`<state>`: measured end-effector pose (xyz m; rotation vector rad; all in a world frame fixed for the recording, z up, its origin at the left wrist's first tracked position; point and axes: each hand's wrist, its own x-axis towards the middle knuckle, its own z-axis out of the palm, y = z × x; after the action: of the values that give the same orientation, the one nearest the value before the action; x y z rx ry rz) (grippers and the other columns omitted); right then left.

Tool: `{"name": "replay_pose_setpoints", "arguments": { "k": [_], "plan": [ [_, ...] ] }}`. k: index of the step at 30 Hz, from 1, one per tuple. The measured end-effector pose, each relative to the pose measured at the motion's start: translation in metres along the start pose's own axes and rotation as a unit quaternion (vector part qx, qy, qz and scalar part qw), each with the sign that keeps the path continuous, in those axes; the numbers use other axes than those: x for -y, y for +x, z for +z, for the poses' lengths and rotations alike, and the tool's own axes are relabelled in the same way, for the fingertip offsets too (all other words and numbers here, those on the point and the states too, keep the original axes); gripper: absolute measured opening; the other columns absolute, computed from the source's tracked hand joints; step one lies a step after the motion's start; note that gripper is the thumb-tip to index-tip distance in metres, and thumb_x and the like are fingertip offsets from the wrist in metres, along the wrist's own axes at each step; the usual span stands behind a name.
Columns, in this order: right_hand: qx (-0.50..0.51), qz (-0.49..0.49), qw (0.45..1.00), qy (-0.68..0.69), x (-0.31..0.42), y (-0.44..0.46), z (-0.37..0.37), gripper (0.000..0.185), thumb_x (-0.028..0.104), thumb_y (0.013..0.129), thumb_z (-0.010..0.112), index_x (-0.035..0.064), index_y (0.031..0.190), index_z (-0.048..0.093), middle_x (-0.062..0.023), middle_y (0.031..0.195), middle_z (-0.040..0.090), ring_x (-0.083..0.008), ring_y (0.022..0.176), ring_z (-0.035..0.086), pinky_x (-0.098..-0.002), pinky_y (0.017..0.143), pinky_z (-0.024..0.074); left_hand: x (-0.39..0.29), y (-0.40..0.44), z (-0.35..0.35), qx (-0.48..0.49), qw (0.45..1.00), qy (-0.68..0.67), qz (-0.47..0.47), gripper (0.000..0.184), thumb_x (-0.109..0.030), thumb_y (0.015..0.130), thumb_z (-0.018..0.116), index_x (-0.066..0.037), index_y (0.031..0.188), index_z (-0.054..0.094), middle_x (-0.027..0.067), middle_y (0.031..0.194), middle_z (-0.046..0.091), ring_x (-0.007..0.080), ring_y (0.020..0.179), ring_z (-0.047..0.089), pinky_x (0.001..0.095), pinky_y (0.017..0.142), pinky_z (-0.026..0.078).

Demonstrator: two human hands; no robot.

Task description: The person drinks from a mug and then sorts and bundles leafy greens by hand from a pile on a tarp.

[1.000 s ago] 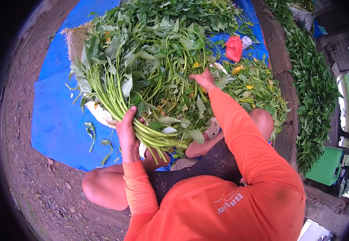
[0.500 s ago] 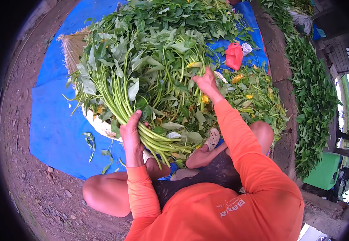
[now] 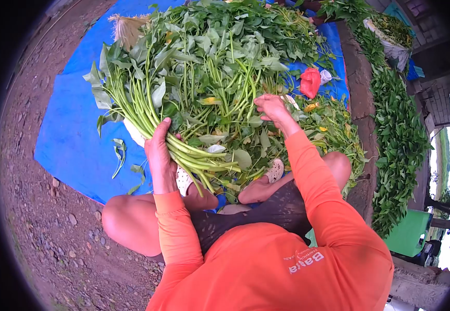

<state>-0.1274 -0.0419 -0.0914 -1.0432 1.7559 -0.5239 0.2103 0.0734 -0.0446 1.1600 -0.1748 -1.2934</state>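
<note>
My left hand is closed around a thick bunch of water spinach. Its leaves fan out to the upper left, while the cut-looking stem ends stick out to the right above my legs. Over the right side of the pile, my right hand has loosely bent fingers, partly apart, beside upright green stems; nothing shows clearly in them. A large leafy pile lies in front of both hands. One yellow leaf rests among the stems between them.
A blue tarp lies under the pile. A red plastic bag and a white cup lie at its right. Loose yellowing greens lie near my right knee. More greens line a ledge beyond, by a green container.
My right hand has loosened from the stems it gripped and now sits apart from them. The left hand still holds its bunch. The camera view has shifted slightly.
</note>
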Motion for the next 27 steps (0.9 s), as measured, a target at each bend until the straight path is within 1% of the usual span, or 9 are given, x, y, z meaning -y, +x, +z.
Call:
{"name": "replay_pose_setpoints", "arguments": {
  "k": [4,6,9,12,13,16,20,23,27],
  "plan": [
    [-0.075,-0.039,0.996,-0.029,-0.024,-0.008,0.018,0.037,0.028,0.098,0.074,0.0088,0.129,0.071,-0.0052,0.108,0.075,-0.0185,0.097,0.071,-0.0384,0.078,0.0594,-0.002,-0.004,-0.016,-0.009,1.0,0.0,0.003,0.026,-0.019,0.093,0.082,-0.001,0.105,0.068,0.0065,0.081,0.069,0.0179,0.059,0.066,0.0291,0.053,0.057],
    [-0.237,-0.183,0.948,-0.109,-0.05,0.014,0.031,0.038,0.03,0.096,0.075,0.0062,0.125,0.074,-0.0077,0.096,0.075,-0.0176,0.091,0.07,-0.0349,0.077,0.0582,-0.004,-0.007,-0.016,-0.004,1.0,-0.001,0.009,0.027,-0.019,0.093,0.082,-0.001,0.105,0.068,0.0065,0.082,0.069,0.0179,0.059,0.066,0.029,0.054,0.057],
    [-0.212,-0.219,0.952,-0.038,-0.054,0.025,0.047,0.028,0.029,0.093,0.077,0.0028,0.104,0.077,-0.0105,0.085,0.074,-0.0185,0.079,0.07,-0.034,0.072,0.0574,-0.004,-0.013,-0.01,0.022,1.0,0.002,0.01,0.028,-0.023,0.094,0.082,-0.001,0.105,0.068,0.0066,0.081,0.069,0.0179,0.059,0.066,0.0292,0.054,0.057],
    [-0.119,-0.016,0.992,-0.037,-0.022,0.014,0.065,0.027,0.028,0.091,0.079,0.0027,0.082,0.073,-0.0102,0.079,0.074,-0.0217,0.065,0.068,-0.0356,0.066,0.0559,0.003,-0.022,0.0,0.054,0.998,0.023,-0.01,0.032,-0.024,0.094,0.082,0.002,0.107,0.067,0.007,0.081,0.069,0.0178,0.058,0.067,0.0289,0.054,0.058],
    [-0.182,-0.048,0.979,-0.083,-0.039,0.042,0.072,0.035,0.026,0.089,0.082,0.004,0.068,0.066,-0.0096,0.075,0.072,-0.0228,0.054,0.062,-0.0386,0.061,0.0534,0.009,-0.021,0.002,0.074,0.997,0.024,-0.024,0.032,-0.026,0.095,0.081,0.0,0.106,0.066,0.006,0.079,0.069,0.0176,0.059,0.069,0.0294,0.053,0.058],
    [-0.189,-0.071,0.978,-0.053,-0.043,0.063,0.083,0.037,0.026,0.088,0.083,0.0042,0.065,0.065,-0.0097,0.071,0.07,-0.0217,0.06,0.064,-0.0382,0.064,0.0525,0.033,-0.013,0.002,0.104,0.992,0.022,-0.066,0.031,-0.028,0.094,0.082,-0.003,0.105,0.067,0.0065,0.08,0.07,0.0181,0.059,0.069,0.0303,0.054,0.06],
    [-0.272,-0.131,0.952,0.047,-0.032,0.045,0.071,0.024,0.027,0.096,0.077,0.0052,0.09,0.068,-0.0066,0.083,0.072,-0.0179,0.072,0.064,-0.0345,0.071,0.0522,0.053,-0.003,0.001,0.091,0.991,0.039,-0.089,0.029,-0.025,0.093,0.083,-0.004,0.106,0.068,0.0061,0.078,0.07,0.0177,0.057,0.068,0.0313,0.052,0.06],
    [-0.088,-0.108,0.968,0.207,-0.005,-0.003,0.02,0.013,0.02,0.103,0.07,0.0073,0.106,0.067,-0.0013,0.088,0.071,-0.01,0.073,0.063,-0.0262,0.062,0.0494,0.063,0.006,0.003,0.086,0.99,0.042,-0.102,0.028,-0.025,0.093,0.082,-0.004,0.104,0.069,0.0061,0.076,0.069,0.0176,0.057,0.068,0.0316,0.051,0.059],
    [0.065,-0.083,0.909,0.403,0.008,-0.04,-0.039,0.02,0.015,0.101,0.074,0.0079,0.118,0.068,-0.0002,0.092,0.073,-0.0094,0.073,0.066,-0.0233,0.06,0.0507,0.072,0.011,0.001,0.089,0.988,0.05,-0.118,0.028,-0.025,0.092,0.083,-0.004,0.103,0.069,0.0054,0.076,0.068,0.0178,0.056,0.067,0.0314,0.051,0.058]
  ]
}}
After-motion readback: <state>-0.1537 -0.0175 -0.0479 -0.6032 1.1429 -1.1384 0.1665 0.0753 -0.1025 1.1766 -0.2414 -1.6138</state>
